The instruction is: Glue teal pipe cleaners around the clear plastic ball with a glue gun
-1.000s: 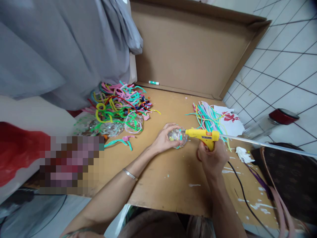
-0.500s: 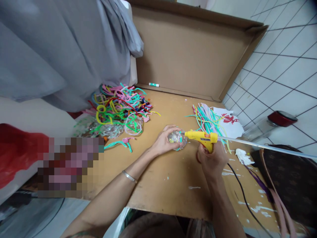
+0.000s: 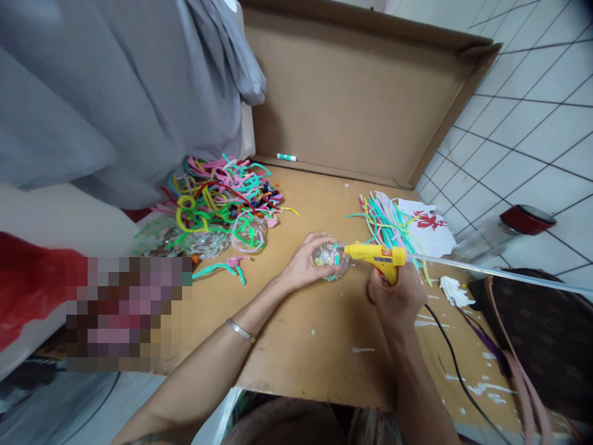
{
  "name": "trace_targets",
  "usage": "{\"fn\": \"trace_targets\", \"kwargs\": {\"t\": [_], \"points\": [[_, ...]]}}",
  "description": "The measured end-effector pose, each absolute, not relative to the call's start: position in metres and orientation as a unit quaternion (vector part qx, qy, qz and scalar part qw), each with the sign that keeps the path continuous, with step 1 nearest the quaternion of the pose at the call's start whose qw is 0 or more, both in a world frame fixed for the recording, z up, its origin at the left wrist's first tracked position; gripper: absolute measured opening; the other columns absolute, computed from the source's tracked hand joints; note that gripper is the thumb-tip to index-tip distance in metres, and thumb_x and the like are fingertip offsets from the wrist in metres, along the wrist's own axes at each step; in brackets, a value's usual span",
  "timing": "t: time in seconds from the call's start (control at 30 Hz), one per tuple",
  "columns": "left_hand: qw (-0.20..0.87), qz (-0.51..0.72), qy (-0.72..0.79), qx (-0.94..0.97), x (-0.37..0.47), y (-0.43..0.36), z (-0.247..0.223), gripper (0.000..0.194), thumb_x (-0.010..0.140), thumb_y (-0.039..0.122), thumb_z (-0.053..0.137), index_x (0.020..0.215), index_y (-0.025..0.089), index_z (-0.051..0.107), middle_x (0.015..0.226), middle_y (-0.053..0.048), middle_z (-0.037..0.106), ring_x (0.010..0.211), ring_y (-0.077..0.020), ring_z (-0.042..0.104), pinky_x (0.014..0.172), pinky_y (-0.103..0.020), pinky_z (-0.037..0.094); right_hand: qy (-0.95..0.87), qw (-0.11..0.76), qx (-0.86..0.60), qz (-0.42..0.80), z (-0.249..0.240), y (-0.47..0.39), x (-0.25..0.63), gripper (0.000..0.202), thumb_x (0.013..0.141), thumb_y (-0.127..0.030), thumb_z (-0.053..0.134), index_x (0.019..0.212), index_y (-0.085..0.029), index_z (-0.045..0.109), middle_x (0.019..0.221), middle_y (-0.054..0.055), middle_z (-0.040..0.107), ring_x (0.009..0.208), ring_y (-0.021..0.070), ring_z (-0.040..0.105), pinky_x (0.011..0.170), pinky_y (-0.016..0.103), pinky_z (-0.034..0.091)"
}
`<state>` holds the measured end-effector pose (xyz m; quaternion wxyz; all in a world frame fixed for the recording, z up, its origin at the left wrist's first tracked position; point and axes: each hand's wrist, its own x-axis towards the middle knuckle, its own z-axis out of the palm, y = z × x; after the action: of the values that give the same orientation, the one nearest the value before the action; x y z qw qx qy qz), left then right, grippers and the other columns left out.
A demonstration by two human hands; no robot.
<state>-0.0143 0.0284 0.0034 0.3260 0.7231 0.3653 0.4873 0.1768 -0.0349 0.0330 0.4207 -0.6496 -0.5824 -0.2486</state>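
My left hand (image 3: 306, 264) is closed around a small clear plastic piece (image 3: 332, 259), round in outline, with teal and yellow bits on it. Its exact kind I cannot make out. My right hand (image 3: 399, 296) grips a yellow hot glue gun (image 3: 377, 254), and a long clear glue stick (image 3: 491, 272) runs out of its back to the right. The gun's nozzle meets the clear piece at its right side, close to my left fingers. Beyond the gun lies a bundle of pastel pipe cleaners (image 3: 386, 219).
Colourful pipe cleaners (image 3: 217, 191) heap up at the left, beside clear plastic pieces (image 3: 208, 242). A cardboard wall (image 3: 343, 93) closes the back. On the right are crumpled tissue (image 3: 456, 292), a red-lidded bottle (image 3: 504, 228), a brown bag (image 3: 546, 346) and a black cord (image 3: 456, 364).
The camera view has shifted very slightly. Both hands, the glue gun and the clear piece keep nearly the same positions.
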Motion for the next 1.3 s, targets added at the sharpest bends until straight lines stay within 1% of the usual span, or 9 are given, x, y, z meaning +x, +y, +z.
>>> {"fn": "trace_targets", "kwargs": {"t": [0.17, 0.37, 0.63, 0.83, 1.0, 1.3], "points": [[0.326, 0.485, 0.369, 0.723, -0.0142, 0.0284, 0.0031, 0.055, 0.062, 0.026, 0.08, 0.113, 0.021, 0.062, 0.128, -0.01, 0.053, 0.124, -0.0272, 0.051, 0.109, -0.046, 0.037, -0.582, 0.429, -0.649, -0.237, 0.0325, -0.0348, 0.176, 0.009, 0.075, -0.026, 0.054, 0.073, -0.023, 0.047, 0.063, -0.001, 0.051, 0.059, 0.0145, 0.047, 0.054, 0.026, 0.033], [0.323, 0.486, 0.368, 0.723, -0.0134, 0.0268, 0.0068, 0.054, 0.061, 0.024, 0.08, 0.113, 0.021, 0.062, 0.126, -0.011, 0.054, 0.123, -0.0272, 0.051, 0.108, -0.046, 0.038, -0.587, 0.43, -0.648, -0.226, 0.0336, -0.0355, 0.176, 0.01, 0.075, -0.027, 0.054, 0.072, -0.023, 0.045, 0.063, -0.002, 0.05, 0.059, 0.0147, 0.046, 0.056, 0.026, 0.034], [0.323, 0.486, 0.367, 0.724, -0.014, 0.0273, 0.006, 0.054, 0.061, 0.024, 0.08, 0.112, 0.021, 0.063, 0.125, -0.01, 0.055, 0.123, -0.0273, 0.051, 0.108, -0.046, 0.037, -0.593, 0.427, -0.639, -0.239, 0.0338, -0.0353, 0.1777, 0.013, 0.075, -0.027, 0.056, 0.07, -0.023, 0.045, 0.062, -0.002, 0.049, 0.059, 0.0145, 0.046, 0.056, 0.026, 0.034], [0.325, 0.484, 0.37, 0.724, -0.0145, 0.0278, 0.0042, 0.055, 0.061, 0.026, 0.081, 0.113, 0.021, 0.063, 0.127, -0.011, 0.053, 0.124, -0.0269, 0.05, 0.109, -0.045, 0.037, -0.596, 0.426, -0.635, -0.245, 0.0346, -0.0359, 0.1783, 0.009, 0.074, -0.024, 0.056, 0.074, -0.022, 0.047, 0.064, -0.003, 0.05, 0.058, 0.0139, 0.045, 0.056, 0.025, 0.033], [0.326, 0.486, 0.368, 0.722, -0.0143, 0.0275, 0.0054, 0.055, 0.061, 0.026, 0.08, 0.113, 0.02, 0.063, 0.127, -0.011, 0.054, 0.124, -0.0272, 0.051, 0.109, -0.046, 0.037, -0.597, 0.432, -0.629, -0.249, 0.0355, -0.0367, 0.1777, 0.008, 0.074, -0.023, 0.056, 0.074, -0.022, 0.048, 0.064, -0.002, 0.05, 0.059, 0.0138, 0.045, 0.055, 0.025, 0.031], [0.326, 0.483, 0.372, 0.722, -0.0142, 0.0253, 0.009, 0.055, 0.061, 0.025, 0.08, 0.113, 0.021, 0.062, 0.126, -0.011, 0.054, 0.123, -0.0271, 0.051, 0.108, -0.047, 0.038, -0.574, 0.426, -0.67, -0.201, 0.0365, -0.0358, 0.1753, 0.015, 0.076, -0.032, 0.053, 0.07, -0.024, 0.043, 0.063, -0.001, 0.049, 0.061, 0.0158, 0.046, 0.058, 0.027, 0.034]]}}
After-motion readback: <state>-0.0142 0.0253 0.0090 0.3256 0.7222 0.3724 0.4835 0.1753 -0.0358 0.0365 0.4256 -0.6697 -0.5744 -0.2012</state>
